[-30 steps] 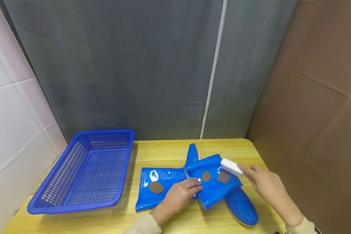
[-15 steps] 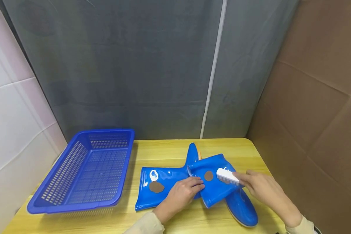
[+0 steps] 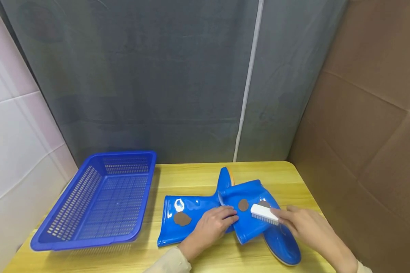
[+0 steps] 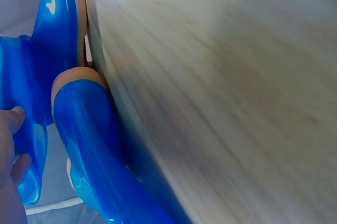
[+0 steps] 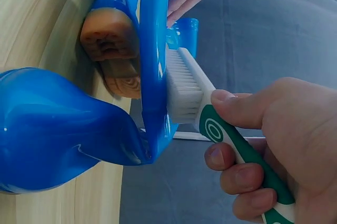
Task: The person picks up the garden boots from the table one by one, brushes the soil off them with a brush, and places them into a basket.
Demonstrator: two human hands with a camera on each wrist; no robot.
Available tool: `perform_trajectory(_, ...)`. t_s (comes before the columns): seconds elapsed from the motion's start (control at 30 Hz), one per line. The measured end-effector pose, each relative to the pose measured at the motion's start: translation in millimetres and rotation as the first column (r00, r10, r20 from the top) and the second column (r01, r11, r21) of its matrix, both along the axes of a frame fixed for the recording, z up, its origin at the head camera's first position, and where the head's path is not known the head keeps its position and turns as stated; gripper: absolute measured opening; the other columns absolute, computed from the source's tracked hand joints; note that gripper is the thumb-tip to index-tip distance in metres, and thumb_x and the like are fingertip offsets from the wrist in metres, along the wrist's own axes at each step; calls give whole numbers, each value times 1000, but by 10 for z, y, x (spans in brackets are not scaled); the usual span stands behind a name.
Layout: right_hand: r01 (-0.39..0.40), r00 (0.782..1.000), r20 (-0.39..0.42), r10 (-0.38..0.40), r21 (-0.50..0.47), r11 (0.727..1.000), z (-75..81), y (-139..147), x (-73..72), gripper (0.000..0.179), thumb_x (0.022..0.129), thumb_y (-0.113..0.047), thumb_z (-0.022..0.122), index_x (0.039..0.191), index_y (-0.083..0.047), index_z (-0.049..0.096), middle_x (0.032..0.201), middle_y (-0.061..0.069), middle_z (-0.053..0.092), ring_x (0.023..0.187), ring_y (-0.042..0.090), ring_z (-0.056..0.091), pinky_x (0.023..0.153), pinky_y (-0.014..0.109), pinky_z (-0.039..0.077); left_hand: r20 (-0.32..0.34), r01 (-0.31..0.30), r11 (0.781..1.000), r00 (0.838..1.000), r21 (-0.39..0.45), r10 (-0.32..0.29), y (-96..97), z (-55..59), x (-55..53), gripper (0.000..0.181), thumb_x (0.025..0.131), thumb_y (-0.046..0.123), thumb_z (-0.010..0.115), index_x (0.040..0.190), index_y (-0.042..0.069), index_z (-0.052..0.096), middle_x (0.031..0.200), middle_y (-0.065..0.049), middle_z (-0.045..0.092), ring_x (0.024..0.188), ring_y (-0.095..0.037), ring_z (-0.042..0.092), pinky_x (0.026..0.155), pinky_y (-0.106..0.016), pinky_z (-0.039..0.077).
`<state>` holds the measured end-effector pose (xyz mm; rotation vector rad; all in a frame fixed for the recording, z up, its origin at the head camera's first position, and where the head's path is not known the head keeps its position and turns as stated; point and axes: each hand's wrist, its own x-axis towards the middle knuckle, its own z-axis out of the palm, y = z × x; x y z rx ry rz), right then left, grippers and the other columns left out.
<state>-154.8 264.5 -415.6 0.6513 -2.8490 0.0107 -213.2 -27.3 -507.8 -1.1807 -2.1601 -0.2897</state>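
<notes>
Two glossy blue rain boots lie crossed on the table. The upper boot (image 3: 253, 189) has its shaft tilted over the lower boot (image 3: 194, 204), and brown patches mark both. My right hand (image 3: 304, 223) grips the green-and-white handle of a scrub brush (image 5: 184, 84), thumb on top and fingers curled beneath. Its white bristles touch the upper boot's shaft, beside a brown patch (image 3: 243, 205); the brush partly covers another patch. My left hand (image 3: 213, 223) presses on the upper boot's shaft near its opening, fingers on the top side.
A blue perforated plastic basket (image 3: 123, 204) stands on the left of the wood-grain table (image 3: 177, 178). A dark grey curtain (image 3: 157, 83) hangs behind the table, with a brown cloth wall (image 3: 365, 125) on the right and a pale one (image 3: 17, 113) on the left.
The brush has moved left and down across the upper boot's shaft, over the right brown patch and partly past it. My left hand and the upper boot have shifted slightly right.
</notes>
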Motion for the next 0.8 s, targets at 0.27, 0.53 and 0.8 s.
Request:
perform_trajectory(0.27,8,999,39,-5,-65,998,18,-7,72,35,92,-32,68,126,-40,66,74,-19,51,59,-4,36,52,16,32,-5,6,1000,1000,-19,-6,-15,0,-13,25,84,18,78,108,23,77,116,6,74,115,-10,67,99,-26,54)
perform_trajectory(0.53,54,978,-199,-63,-47,997,13,163,-251,35,87,-26,74,122,-34,70,63,-12,35,51,3,23,44,18,19,-1,16,1000,1000,-17,-16,-29,18,-12,24,85,15,77,108,21,77,114,6,75,110,-8,69,96,-25,56)
perform_trajectory(0.8,38,999,-13,-39,-79,996,-66,202,-366,35,90,-30,71,124,-33,69,67,-17,45,55,0,33,47,16,29,1,16,1000,1000,-3,-16,-8,76,-12,24,85,12,77,107,21,77,110,6,75,103,-7,71,93,-23,56)
